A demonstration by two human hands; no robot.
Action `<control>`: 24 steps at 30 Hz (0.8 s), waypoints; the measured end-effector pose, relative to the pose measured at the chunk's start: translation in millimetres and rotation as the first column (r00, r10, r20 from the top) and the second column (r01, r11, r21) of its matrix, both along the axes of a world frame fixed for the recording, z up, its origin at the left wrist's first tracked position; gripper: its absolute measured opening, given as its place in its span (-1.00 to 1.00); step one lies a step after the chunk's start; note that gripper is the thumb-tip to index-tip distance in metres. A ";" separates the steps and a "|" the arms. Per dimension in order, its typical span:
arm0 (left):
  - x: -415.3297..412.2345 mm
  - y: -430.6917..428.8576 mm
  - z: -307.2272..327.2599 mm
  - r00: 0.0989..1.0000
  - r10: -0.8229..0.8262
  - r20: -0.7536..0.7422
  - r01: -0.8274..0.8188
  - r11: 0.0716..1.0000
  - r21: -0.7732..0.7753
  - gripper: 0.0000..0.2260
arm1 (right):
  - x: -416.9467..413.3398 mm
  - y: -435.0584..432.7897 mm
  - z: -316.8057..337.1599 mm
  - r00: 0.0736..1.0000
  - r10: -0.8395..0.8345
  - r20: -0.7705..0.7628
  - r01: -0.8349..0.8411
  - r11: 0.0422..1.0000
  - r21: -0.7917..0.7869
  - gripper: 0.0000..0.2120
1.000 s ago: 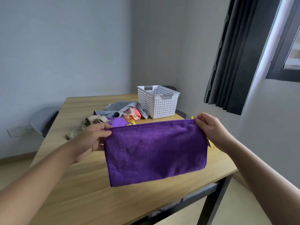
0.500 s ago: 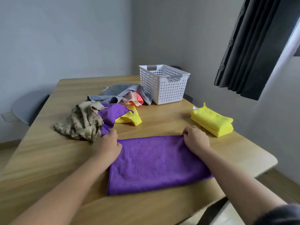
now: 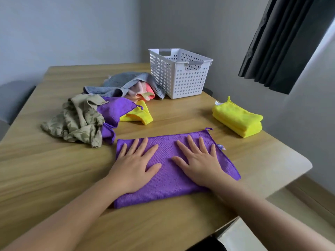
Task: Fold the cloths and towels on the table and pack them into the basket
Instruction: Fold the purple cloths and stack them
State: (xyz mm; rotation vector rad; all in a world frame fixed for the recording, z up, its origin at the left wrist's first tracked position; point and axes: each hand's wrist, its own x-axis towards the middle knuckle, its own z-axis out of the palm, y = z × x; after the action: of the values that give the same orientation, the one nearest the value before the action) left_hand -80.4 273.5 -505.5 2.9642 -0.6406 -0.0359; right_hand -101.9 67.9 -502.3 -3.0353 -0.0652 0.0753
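Note:
A purple cloth [image 3: 168, 180], folded in half, lies flat on the wooden table [image 3: 54, 178] in front of me. My left hand [image 3: 135, 166] and my right hand [image 3: 197, 163] both press on it with straight, spread fingers. Behind it on the left is a heap of loose cloths: an olive patterned one [image 3: 76, 120], a second purple one [image 3: 116, 108], a yellow one [image 3: 139, 115], a grey towel [image 3: 119, 84] and a pink one [image 3: 143, 91]. A folded yellow cloth [image 3: 237, 119] sits at the right. The white perforated basket [image 3: 181, 75] stands at the back.
The table's right edge and rounded near corner [image 3: 297, 163] lie close to the folded yellow cloth. A dark curtain [image 3: 286, 42] hangs at the upper right. A grey chair back [image 3: 14, 98] shows past the table's left side.
The purple cloth came down from mid-air onto the table. Both hands let go of its top corners and now lie flat on it, nearer the middle.

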 end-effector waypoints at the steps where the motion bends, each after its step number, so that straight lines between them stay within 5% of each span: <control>1: -0.3 0.7 -0.3 1.000 0.013 0.003 -0.013 1.000 -0.009 -0.18 | 1.3 -2.1 -0.1 1.000 -0.001 0.008 0.001 1.000 -0.001 -0.13; 7: -6.4 11.6 -1.7 0.998 0.066 0.018 -0.067 0.997 0.036 -0.19 | 0.1 -12.3 2.6 1.000 0.011 0.003 -0.011 1.000 0.008 -0.18; 13: -24.8 21.3 4.2 0.992 0.124 0.021 -0.125 0.989 0.074 -0.24 | 1.3 -39.4 7.9 1.000 -0.017 -0.022 0.016 0.999 -0.030 -0.47; 18: -44.2 -13.1 16.1 0.970 0.180 0.164 -0.173 0.983 -0.053 -0.30 | -19.4 -2.4 18.1 0.986 -0.026 0.167 0.005 0.992 0.124 -0.49; 21: -52.2 -34.2 3.4 0.988 0.120 0.093 -0.118 0.993 -0.023 -0.42 | -38.7 21.7 6.3 0.994 0.054 0.094 -0.061 0.995 0.077 -0.45; 24: -53.4 -26.8 -7.6 0.992 0.096 0.080 -0.099 0.995 0.028 -0.23 | -42.6 13.8 -3.7 0.998 0.042 0.055 -0.042 0.999 0.008 -0.22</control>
State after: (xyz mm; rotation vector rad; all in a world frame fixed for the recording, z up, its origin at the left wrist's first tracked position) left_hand -133.9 246.7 -513.1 3.0364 -0.5079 0.0793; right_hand -144.6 81.7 -505.9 -3.0273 -0.1334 -0.0057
